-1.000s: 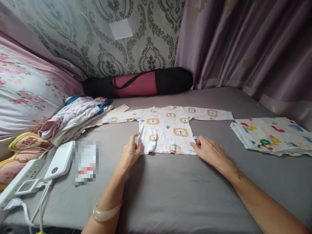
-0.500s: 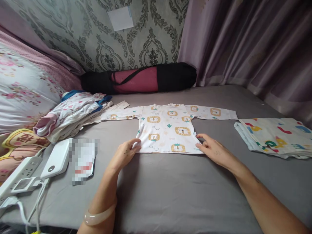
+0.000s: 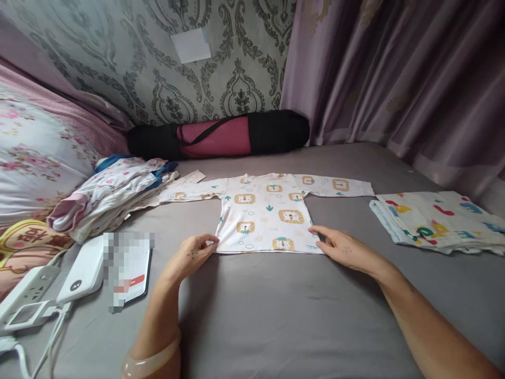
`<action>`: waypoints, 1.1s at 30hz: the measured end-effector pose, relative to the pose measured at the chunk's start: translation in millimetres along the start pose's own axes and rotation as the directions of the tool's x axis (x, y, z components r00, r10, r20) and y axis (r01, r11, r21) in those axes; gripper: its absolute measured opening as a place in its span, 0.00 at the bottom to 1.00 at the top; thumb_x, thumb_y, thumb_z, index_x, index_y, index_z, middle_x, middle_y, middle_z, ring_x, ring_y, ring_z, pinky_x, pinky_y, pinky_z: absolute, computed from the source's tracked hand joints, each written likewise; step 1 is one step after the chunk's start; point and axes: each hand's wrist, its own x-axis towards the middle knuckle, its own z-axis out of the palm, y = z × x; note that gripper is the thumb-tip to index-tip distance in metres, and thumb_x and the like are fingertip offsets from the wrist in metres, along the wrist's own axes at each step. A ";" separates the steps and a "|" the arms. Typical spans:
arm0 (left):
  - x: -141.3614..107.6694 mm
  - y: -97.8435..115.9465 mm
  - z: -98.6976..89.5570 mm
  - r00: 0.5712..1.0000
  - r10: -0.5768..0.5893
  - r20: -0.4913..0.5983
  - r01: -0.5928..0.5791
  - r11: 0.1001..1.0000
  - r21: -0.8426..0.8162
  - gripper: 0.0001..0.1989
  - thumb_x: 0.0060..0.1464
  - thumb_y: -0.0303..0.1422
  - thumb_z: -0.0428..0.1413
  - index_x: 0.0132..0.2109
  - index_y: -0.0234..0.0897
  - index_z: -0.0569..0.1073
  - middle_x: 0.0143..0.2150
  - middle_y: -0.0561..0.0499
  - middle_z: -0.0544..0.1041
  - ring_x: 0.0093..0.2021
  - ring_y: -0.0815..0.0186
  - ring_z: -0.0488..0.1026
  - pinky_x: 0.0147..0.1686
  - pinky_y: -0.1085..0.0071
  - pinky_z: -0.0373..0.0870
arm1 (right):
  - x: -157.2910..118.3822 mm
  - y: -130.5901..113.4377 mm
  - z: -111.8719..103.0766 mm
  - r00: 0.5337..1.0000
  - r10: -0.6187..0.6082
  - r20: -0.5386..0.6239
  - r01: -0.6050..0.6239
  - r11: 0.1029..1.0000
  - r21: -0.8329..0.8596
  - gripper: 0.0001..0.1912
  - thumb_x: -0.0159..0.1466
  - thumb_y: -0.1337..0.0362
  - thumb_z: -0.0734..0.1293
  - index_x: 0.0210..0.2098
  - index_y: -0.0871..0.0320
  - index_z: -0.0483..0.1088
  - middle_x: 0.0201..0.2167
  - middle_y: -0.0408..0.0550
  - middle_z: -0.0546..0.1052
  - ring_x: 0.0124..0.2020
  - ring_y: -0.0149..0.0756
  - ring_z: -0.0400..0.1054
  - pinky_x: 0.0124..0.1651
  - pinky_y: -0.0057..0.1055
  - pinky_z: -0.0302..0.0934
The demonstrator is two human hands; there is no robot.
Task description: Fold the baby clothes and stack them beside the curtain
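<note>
A small white long-sleeved shirt point(image 3: 260, 213) with lion faces lies spread on the grey sheet point(image 3: 252, 310), sleeves out to both sides. At its lower left corner is my left hand point(image 3: 191, 256), thumb and fingers pinched on the hem edge. My right hand point(image 3: 343, 250) rests at the lower right edge, its thumb and forefinger apart, with the fingertips touching the fabric. The shirt's left sleeve reaches a heap of clothes point(image 3: 114, 184). To the right lie folded clothes point(image 3: 442, 218) with a colourful print.
A black and red rolled bag point(image 3: 221, 136) lies along the wall. At the left are a floral pillow point(image 3: 39, 158), a power strip point(image 3: 27, 289) with cables, a white power bank point(image 3: 84, 271) and a phone point(image 3: 136, 273), partly blurred out.
The view has shifted slightly, so the scene sits lower and further left. My right thumb and forefinger look a little further apart; the shirt lies as before.
</note>
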 end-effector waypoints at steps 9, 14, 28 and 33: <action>42.1 79.2 9.6 0.918 0.330 -0.222 -0.255 0.917 0.308 0.13 0.59 0.33 0.47 0.35 0.39 0.76 0.35 0.47 0.77 0.37 0.62 0.72 0.37 0.71 0.64 | 47.3 -77.0 -0.3 0.966 -0.175 -0.190 0.128 0.964 -0.234 0.21 0.69 0.65 0.51 0.51 0.58 0.72 0.48 0.55 0.77 0.51 0.42 0.69 0.52 0.33 0.58; 99.4 105.6 66.4 0.815 0.494 -0.303 -0.422 0.864 0.276 0.21 0.57 0.21 0.45 0.56 0.33 0.69 0.57 0.38 0.72 0.58 0.60 0.67 0.57 0.67 0.62 | 96.4 -120.5 59.8 0.941 -0.292 -0.171 0.229 0.922 -0.312 0.31 0.66 0.68 0.52 0.68 0.70 0.51 0.70 0.60 0.52 0.70 0.44 0.43 0.69 0.42 0.36; 110.5 63.9 83.2 0.863 0.327 -0.385 -0.068 0.830 0.554 0.31 0.66 0.44 0.41 0.67 0.26 0.59 0.68 0.33 0.58 0.69 0.48 0.54 0.65 0.52 0.51 | 92.7 -81.1 67.0 0.948 -0.183 -0.261 0.082 0.931 -0.356 0.31 0.71 0.52 0.50 0.69 0.60 0.52 0.71 0.53 0.49 0.71 0.49 0.38 0.69 0.52 0.31; 110.9 64.5 84.7 0.874 0.282 -0.396 -0.041 0.854 0.519 0.32 0.66 0.45 0.41 0.67 0.25 0.58 0.68 0.32 0.58 0.69 0.46 0.54 0.65 0.52 0.51 | 85.8 -53.6 58.0 0.929 -0.113 -0.353 -0.044 0.912 -0.408 0.35 0.71 0.52 0.50 0.67 0.73 0.52 0.71 0.62 0.48 0.71 0.48 0.40 0.69 0.43 0.36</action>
